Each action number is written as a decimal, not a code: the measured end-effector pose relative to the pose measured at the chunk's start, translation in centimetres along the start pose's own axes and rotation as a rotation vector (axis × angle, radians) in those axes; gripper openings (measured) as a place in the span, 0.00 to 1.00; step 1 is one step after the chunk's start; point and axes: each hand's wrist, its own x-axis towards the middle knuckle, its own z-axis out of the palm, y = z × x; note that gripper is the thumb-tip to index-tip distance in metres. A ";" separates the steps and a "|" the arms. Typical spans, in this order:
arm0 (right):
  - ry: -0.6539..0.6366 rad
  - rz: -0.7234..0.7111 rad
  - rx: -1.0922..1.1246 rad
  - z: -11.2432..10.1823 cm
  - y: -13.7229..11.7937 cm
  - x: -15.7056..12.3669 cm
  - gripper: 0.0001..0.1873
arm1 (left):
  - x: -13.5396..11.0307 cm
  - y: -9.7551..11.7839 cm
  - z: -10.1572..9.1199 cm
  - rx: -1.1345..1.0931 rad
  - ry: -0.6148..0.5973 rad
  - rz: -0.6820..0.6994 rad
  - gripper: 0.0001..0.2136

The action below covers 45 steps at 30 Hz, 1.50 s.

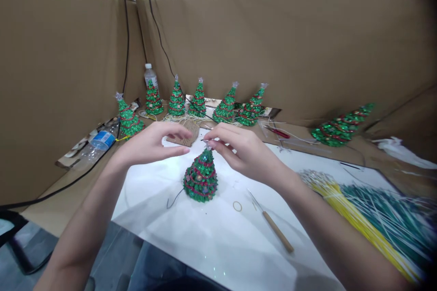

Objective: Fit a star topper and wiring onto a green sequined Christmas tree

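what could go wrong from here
The star might bend or skew at the fingertips of the right hand. The middle tree might tip, since the left hand isn't touching it. The wooden-handled tool, its thin tip bare on the white board, might prick whoever reaches past.

It's glittering green, ringed in red, the tree (200,181) just under the right fingers (223,133)! Below them, white board (211,236); to their right, yellow wires (362,220), green wires (385,211).

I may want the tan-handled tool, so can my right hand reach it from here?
Probably yes: the tan-handled tool lies uncovered on the white surface, though your right hand is at the top of the nearest tree.
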 end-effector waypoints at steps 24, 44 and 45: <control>-0.424 0.684 -0.301 -1.0 13.6 -12.6 0.27 | 4.0 3.0 0.5 0.157 -0.041 0.177 0.10; 0.364 0.623 -0.119 -2.3 10.7 -10.7 0.08 | 3.6 2.2 1.0 0.159 -0.071 0.131 0.10; 0.453 0.640 -0.127 -2.9 9.6 -10.1 0.08 | 3.5 2.2 1.1 0.166 -0.070 0.114 0.10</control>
